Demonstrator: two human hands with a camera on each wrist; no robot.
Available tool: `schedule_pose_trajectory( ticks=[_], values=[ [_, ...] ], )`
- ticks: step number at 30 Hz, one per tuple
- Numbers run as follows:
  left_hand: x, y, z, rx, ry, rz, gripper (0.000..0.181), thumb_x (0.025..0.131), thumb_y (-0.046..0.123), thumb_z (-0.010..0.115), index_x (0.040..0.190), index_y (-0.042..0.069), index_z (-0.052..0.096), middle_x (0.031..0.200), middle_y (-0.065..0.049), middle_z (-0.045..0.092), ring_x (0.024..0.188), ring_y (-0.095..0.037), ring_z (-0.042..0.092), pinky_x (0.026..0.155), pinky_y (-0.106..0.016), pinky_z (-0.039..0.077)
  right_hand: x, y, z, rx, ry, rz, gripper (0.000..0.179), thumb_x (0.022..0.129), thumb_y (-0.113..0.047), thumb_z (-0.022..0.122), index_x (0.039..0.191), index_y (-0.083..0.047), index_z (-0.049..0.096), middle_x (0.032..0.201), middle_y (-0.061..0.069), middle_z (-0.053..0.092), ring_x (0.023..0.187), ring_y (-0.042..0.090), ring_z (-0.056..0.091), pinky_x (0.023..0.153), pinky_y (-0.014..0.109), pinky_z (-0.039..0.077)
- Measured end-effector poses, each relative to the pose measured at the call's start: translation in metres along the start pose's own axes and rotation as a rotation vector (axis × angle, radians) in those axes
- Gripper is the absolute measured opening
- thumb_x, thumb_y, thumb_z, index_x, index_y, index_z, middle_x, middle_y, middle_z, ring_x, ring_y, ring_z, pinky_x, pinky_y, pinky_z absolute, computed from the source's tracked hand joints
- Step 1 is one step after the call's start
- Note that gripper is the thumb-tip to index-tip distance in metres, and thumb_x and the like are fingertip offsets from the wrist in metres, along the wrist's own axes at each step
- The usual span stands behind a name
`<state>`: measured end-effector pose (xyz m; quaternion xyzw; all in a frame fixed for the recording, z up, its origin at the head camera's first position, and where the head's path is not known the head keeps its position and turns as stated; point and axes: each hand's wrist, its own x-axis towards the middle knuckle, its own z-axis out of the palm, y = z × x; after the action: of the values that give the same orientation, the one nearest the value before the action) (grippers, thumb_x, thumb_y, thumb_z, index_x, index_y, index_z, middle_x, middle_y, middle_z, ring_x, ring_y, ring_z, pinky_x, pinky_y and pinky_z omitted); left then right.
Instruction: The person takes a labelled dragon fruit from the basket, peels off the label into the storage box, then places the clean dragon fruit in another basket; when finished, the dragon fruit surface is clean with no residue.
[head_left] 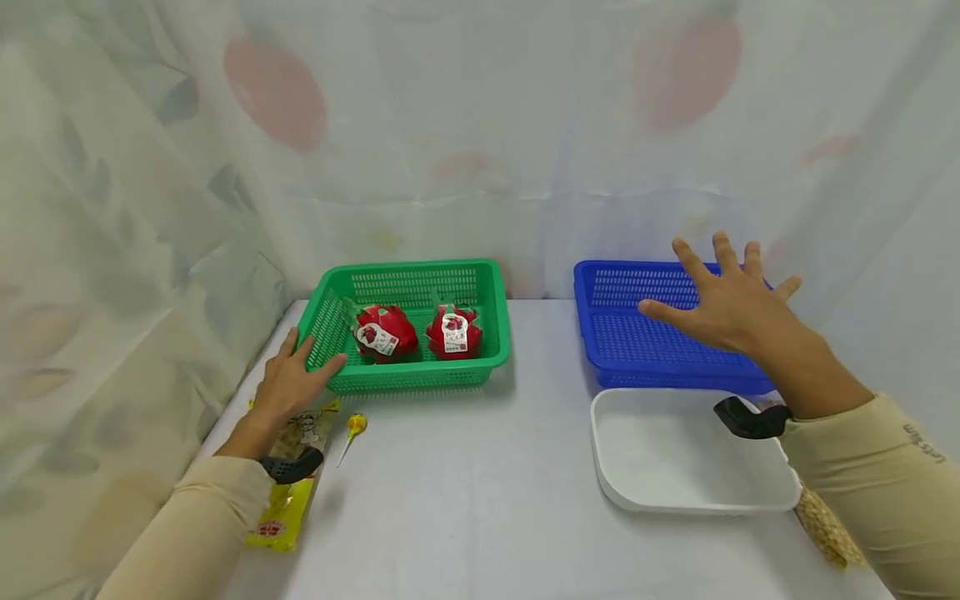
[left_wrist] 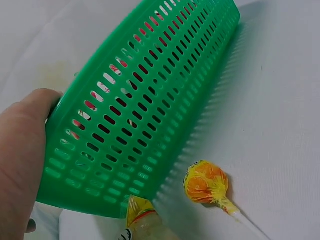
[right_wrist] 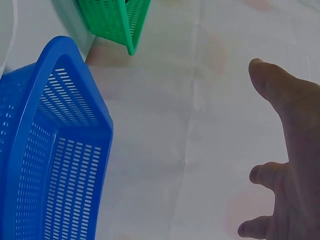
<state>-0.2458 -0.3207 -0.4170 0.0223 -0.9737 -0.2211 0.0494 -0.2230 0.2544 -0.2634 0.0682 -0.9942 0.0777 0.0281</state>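
My left hand point(head_left: 288, 385) is at the near left corner of a green plastic basket point(head_left: 420, 377) and grips it, the thumb hooked over the rim in the left wrist view. Two red dragon fruits with white labels lie inside, one at the left point(head_left: 397, 323) and one at the right point(head_left: 442, 343). Above the blue basket point(head_left: 626, 333), my right hand point(head_left: 723, 308) is spread with its fingers apart. It holds nothing, and the right wrist view shows the blue basket point(right_wrist: 75, 170) apart from the fingers.
A white tray point(head_left: 675, 454) stands in front of the blue basket. Under my left forearm lies a yellow snack packet point(head_left: 296, 500), with a lollipop point(head_left: 356, 425) beside it. A bag of pale grains point(head_left: 828, 529) is partly hidden by the right sleeve. Curtains surround the table.
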Motion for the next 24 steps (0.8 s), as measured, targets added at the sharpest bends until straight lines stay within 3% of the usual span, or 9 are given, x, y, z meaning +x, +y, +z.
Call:
schedule_pose_trajectory(
  ticks=[5, 13, 20, 24],
  values=[
    [-0.002, -0.002, 0.001, -0.027, 0.008, -0.003, 0.099, 0.090, 0.069, 0.044, 0.150, -0.005, 0.019, 0.158, -0.021, -0.004, 0.132, -0.059, 0.015, 0.098, -0.073, 0.017, 0.005, -0.007, 0.003, 0.032, -0.007, -0.023, 0.101, 0.083, -0.078, 0.041, 0.156, -0.024, -0.003, 0.154, 0.029, -0.013, 0.131, 0.059, -0.017, 0.077, 0.085, -0.009],
    [-0.001, -0.001, 0.002, -0.057, 0.001, -0.026, 0.101, 0.088, 0.070, 0.045, 0.151, -0.004, 0.017, 0.159, -0.017, -0.006, 0.137, -0.052, 0.013, 0.100, -0.071, 0.017, 0.014, -0.033, -0.008, 0.152, -0.039, -0.062, 0.101, 0.084, -0.074, 0.047, 0.157, -0.016, 0.006, 0.155, 0.029, 0.001, 0.137, 0.055, -0.002, 0.087, 0.084, 0.002],
    [-0.001, 0.001, 0.002, -0.054, 0.003, -0.021, 0.101, 0.088, 0.069, 0.046, 0.151, -0.004, 0.017, 0.159, -0.019, -0.005, 0.136, -0.053, 0.015, 0.100, -0.070, 0.019, 0.026, -0.049, -0.012, 0.204, -0.078, -0.140, 0.102, 0.086, -0.068, 0.052, 0.155, -0.008, 0.009, 0.154, 0.030, 0.008, 0.136, 0.055, 0.011, 0.095, 0.076, 0.016],
    [0.000, 0.001, 0.002, -0.053, 0.001, -0.024, 0.101, 0.088, 0.070, 0.045, 0.151, -0.004, 0.017, 0.159, -0.019, -0.005, 0.135, -0.053, 0.016, 0.100, -0.070, 0.018, 0.030, -0.056, -0.011, 0.238, -0.096, -0.162, 0.104, 0.084, -0.069, 0.054, 0.155, -0.004, 0.012, 0.155, 0.028, 0.012, 0.138, 0.050, 0.013, 0.100, 0.071, 0.017]
  ],
)
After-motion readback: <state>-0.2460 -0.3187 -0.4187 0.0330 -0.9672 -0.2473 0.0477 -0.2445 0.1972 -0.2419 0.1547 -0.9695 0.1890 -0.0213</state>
